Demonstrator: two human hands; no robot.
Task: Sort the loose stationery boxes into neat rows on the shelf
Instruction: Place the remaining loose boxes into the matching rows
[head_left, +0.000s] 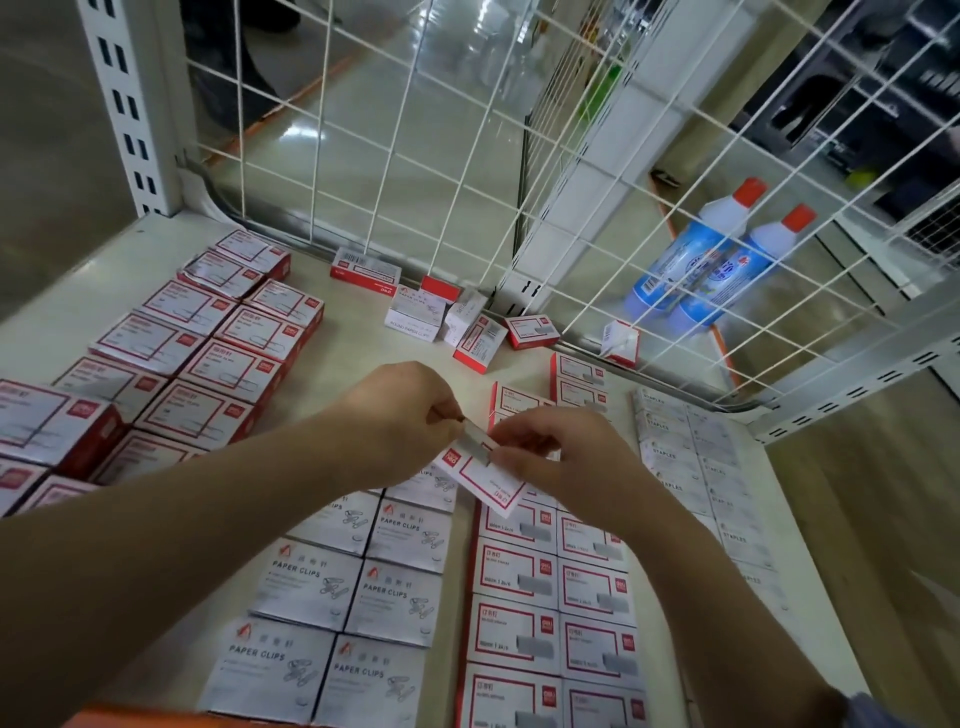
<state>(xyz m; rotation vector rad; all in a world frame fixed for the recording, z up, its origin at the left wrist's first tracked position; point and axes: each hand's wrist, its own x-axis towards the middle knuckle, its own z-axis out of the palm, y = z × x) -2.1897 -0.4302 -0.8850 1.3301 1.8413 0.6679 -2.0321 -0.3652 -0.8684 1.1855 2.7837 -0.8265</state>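
Nearest the viewer, below the fingers, two columns of white paper clip boxes (353, 597) lie flat on the shelf (332, 332), touching side by side. Just right of them run two columns of red-framed staple boxes (550, 603), and further right again a paler block of boxes marked STAPLES (696, 467) reaches toward the shelf's right edge.

Above these rows both hands meet over one small red-and-white box (480, 475), which is held tilted, clear of the boxes under it. The left hand (395, 410) comes in from the lower left; its fingers (441, 413) are curled narrow and pinch a small grey flap or strip at the box's upper end. The right hand (550, 457) comes in from the lower right; its fingers (511, 457) are curled over the box's right side and grip it. Whether the box is open cannot be told.

Left of the fingers, well apart, stand rows of larger red-and-white boxes (218, 343), packed two across and running back toward the white upright post (135, 104).

Beyond the fingers lies a loose scatter: one box flat near the back (365, 271), a white round paper clips box (415, 312), and several small red ones (480, 340) tipped at angles, some touching. Another small box (621, 340) leans at the foot of the wire grid (467, 156) that closes the shelf's back and right side.

Past the grid, two blue bottles with red caps (711, 260) lie together over a glossy floor.
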